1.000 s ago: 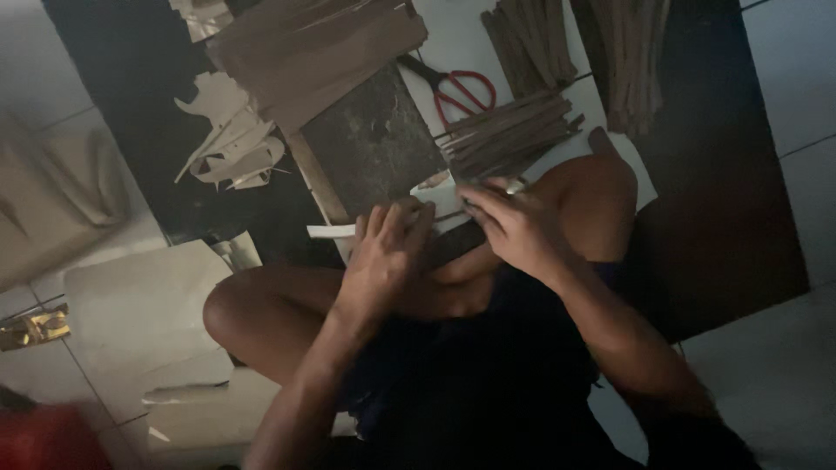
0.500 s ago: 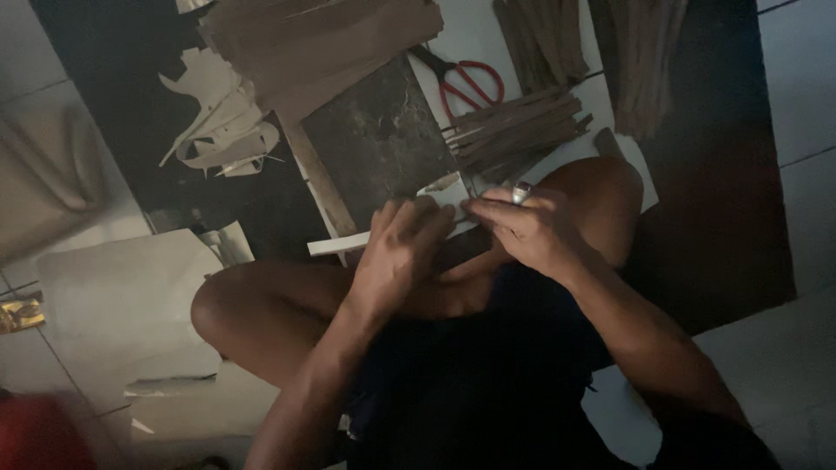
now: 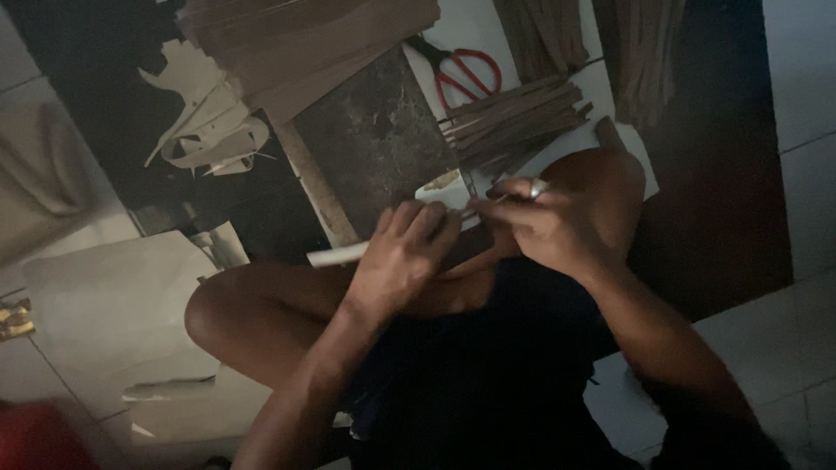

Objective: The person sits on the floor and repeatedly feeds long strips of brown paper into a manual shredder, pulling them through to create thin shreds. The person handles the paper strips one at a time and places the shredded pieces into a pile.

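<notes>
Together, both hands, left (image 3: 405, 252) and right (image 3: 544, 222), pinched a white strip (image 3: 348, 253); in such dimness, it might easily crease.

Premises present as a home floor used as an informal craft workspace, dimly lit. The person sits on pale floor tiles (image 3: 805, 78) with bare knees drawn up. Beyond the fingers lie red-handled scissors (image 3: 466, 71), a bundle of thin brown strips (image 3: 514, 126) and stacked brown sheets (image 3: 305, 39). Left of the fingers, pale paper offcuts (image 3: 209, 122) litter a dark mat (image 3: 78, 70).
</notes>
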